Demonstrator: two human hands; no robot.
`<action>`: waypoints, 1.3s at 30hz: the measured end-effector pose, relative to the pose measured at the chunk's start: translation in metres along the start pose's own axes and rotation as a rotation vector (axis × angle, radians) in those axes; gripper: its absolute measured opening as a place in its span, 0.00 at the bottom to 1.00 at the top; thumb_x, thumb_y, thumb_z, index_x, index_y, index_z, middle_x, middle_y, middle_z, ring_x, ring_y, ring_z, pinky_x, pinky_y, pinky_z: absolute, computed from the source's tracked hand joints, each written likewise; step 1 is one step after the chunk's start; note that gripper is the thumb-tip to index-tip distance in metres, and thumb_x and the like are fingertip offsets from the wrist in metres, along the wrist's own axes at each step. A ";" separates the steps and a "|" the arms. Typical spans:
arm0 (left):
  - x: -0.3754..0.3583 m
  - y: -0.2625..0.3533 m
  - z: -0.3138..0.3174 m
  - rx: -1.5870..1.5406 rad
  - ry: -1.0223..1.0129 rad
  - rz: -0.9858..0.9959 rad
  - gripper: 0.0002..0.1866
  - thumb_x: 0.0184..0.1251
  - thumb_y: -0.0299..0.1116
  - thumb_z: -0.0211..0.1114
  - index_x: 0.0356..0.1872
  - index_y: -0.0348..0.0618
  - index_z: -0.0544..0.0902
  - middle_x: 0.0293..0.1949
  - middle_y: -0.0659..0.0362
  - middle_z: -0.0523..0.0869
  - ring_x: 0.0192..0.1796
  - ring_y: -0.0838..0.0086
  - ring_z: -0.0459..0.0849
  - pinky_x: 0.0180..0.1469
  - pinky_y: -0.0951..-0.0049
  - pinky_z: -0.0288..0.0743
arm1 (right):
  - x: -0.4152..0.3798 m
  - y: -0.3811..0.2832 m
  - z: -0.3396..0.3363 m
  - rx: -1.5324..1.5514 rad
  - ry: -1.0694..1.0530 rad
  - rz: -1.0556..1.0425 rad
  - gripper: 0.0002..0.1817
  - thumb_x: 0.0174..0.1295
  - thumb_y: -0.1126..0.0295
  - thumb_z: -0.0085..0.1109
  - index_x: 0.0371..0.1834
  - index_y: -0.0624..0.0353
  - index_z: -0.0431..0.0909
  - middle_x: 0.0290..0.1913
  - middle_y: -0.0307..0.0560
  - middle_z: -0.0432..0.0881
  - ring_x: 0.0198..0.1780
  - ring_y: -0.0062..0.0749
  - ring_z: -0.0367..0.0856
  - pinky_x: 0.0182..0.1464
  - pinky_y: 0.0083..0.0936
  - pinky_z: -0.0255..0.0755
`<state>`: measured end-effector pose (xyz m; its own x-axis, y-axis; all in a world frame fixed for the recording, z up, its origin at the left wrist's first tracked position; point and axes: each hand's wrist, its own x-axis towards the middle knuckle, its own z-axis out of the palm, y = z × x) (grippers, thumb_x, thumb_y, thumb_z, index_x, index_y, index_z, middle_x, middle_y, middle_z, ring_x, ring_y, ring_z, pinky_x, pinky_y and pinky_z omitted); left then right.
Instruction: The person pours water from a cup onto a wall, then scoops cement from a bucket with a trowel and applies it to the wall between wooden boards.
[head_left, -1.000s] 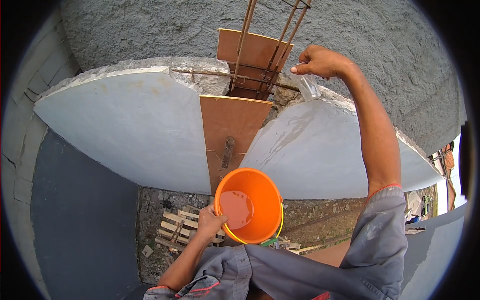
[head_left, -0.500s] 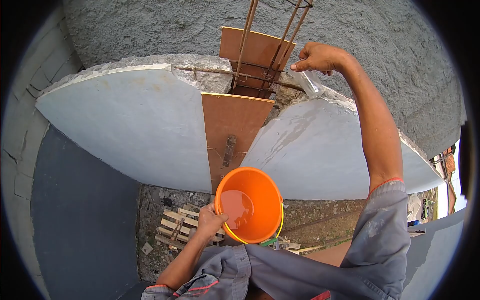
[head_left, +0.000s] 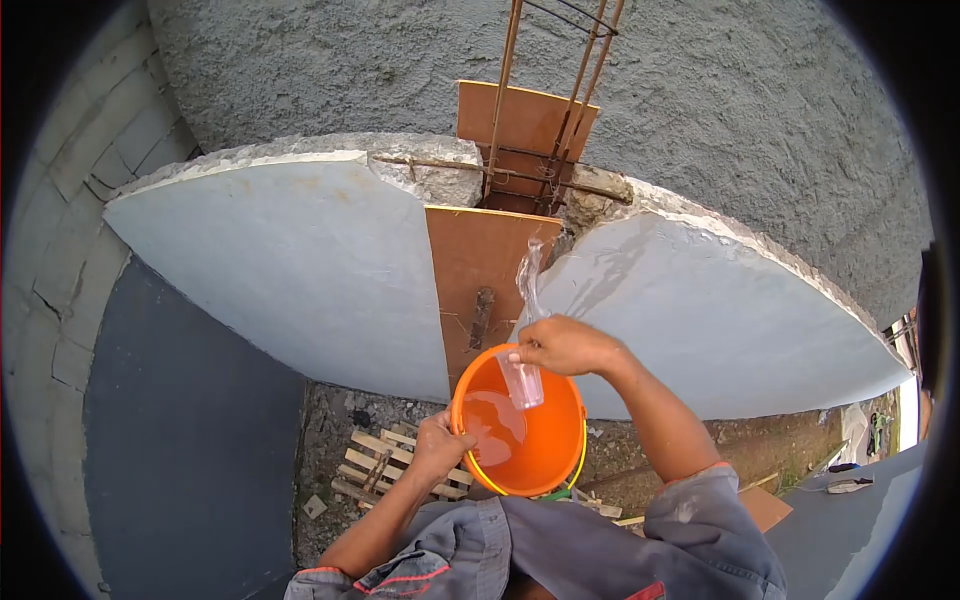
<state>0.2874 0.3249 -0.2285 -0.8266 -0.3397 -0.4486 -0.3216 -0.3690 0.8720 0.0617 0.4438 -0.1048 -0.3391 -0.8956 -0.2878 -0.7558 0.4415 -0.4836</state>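
Note:
My left hand point(head_left: 440, 450) is closed on the left rim of an orange bucket point(head_left: 558, 430), thumb over the edge. Pinkish-looking water point(head_left: 494, 425) covers part of the bucket's bottom. My right hand point(head_left: 570, 346) grips a clear plastic cup point(head_left: 522, 381), which is tilted over the bucket's far rim. A streak of water point(head_left: 529, 272) hangs in the air above the cup, in front of a brown board point(head_left: 458, 262). The board stands upright in the gap of a broken pale wall point(head_left: 290, 250); wet streaks mark the wall to its right.
Rusty rebar point(head_left: 503, 100) rises from the gap, with a second brown board point(head_left: 482, 115) behind it. A rough grey wall point(head_left: 760, 110) stands beyond. Below, a wooden pallet point(head_left: 372, 462) lies on rubble-strewn ground, and a dark grey wall point(head_left: 190, 430) is at left.
My right hand has come down and left with the cup, from above the broken wall edge to the bucket. Water now flies above the cup. My left hand still holds the bucket.

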 end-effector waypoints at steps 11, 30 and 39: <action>0.000 -0.014 0.024 0.488 0.004 0.147 0.07 0.50 0.22 0.68 0.31 0.32 0.82 0.24 0.59 0.83 0.28 0.78 0.80 0.32 0.74 0.76 | 0.011 0.092 0.270 0.242 -0.079 0.462 0.16 0.64 0.58 0.62 0.37 0.63 0.84 0.27 0.54 0.83 0.29 0.46 0.85 0.33 0.38 0.81; -0.009 0.003 -0.066 0.011 0.041 0.052 0.09 0.54 0.16 0.64 0.38 0.30 0.81 0.32 0.55 0.86 0.27 0.73 0.86 0.28 0.73 0.84 | 0.041 -0.109 -0.090 -0.032 0.853 0.071 0.22 0.66 0.49 0.62 0.34 0.61 0.85 0.27 0.55 0.84 0.33 0.49 0.85 0.36 0.44 0.75; -0.006 0.002 -0.127 0.017 0.053 0.073 0.10 0.53 0.16 0.64 0.38 0.30 0.81 0.32 0.54 0.86 0.28 0.73 0.86 0.29 0.73 0.83 | 0.128 -0.136 -0.136 -0.067 0.870 0.262 0.24 0.66 0.47 0.60 0.39 0.60 0.88 0.30 0.53 0.87 0.40 0.46 0.87 0.45 0.43 0.79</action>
<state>0.3505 0.2167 -0.2492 -0.8228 -0.4106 -0.3930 -0.2695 -0.3271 0.9058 0.0447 0.2620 0.0368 -0.7869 -0.5037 0.3565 -0.6169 0.6565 -0.4340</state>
